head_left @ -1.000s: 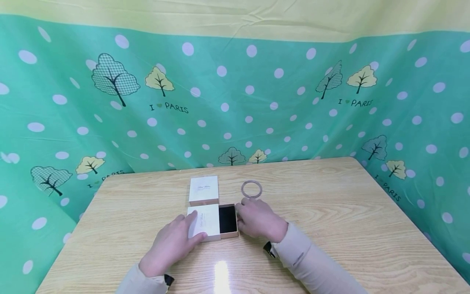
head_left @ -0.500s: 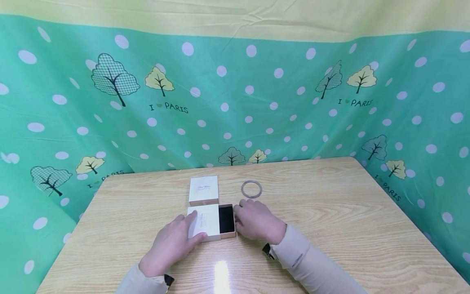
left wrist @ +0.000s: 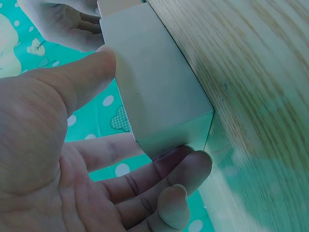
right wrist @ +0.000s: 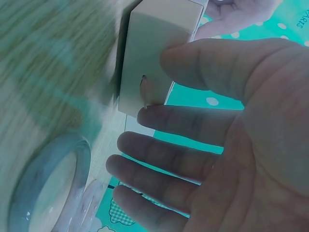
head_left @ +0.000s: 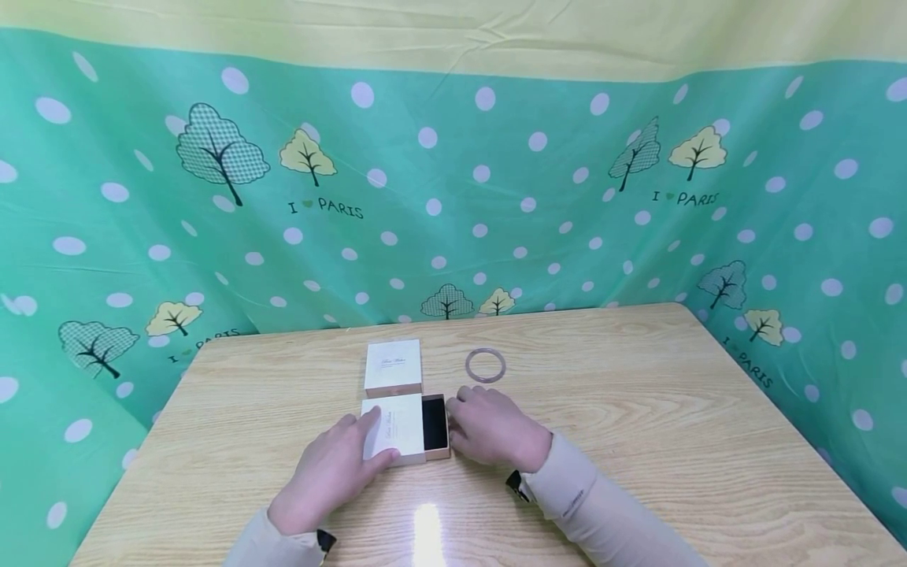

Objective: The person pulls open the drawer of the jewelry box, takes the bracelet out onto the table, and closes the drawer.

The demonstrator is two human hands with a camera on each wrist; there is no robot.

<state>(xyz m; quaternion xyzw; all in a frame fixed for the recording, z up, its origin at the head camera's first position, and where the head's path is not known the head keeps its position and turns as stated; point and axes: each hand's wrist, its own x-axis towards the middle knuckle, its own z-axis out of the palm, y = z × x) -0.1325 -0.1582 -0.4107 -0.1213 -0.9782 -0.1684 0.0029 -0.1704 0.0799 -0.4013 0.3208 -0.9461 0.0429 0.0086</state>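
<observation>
A white drawer-style gift box [head_left: 409, 425] lies near the middle of the table, its black-lined drawer [head_left: 435, 425] partly out to the right. My left hand [head_left: 333, 468] holds the outer sleeve, thumb on its near side and fingers around the left end and far side; the left wrist view shows this grip on the box [left wrist: 154, 72]. My right hand [head_left: 496, 425] touches the drawer's right end with thumb and index fingertips, the fingers fairly straight. A small pull tab [right wrist: 143, 92] shows on that end. Behind the right hand lies a pale purple bangle [head_left: 503, 366].
A second white box [head_left: 393, 364], closed, stands directly behind the first one. The wooden table [head_left: 638, 378] reaches back to a green polka-dot curtain [head_left: 510, 173], which also hangs along both sides.
The right hand has moved left, and the drawer has slid further into its sleeve. My left hand, the bangle and the rear box have stayed in place.
</observation>
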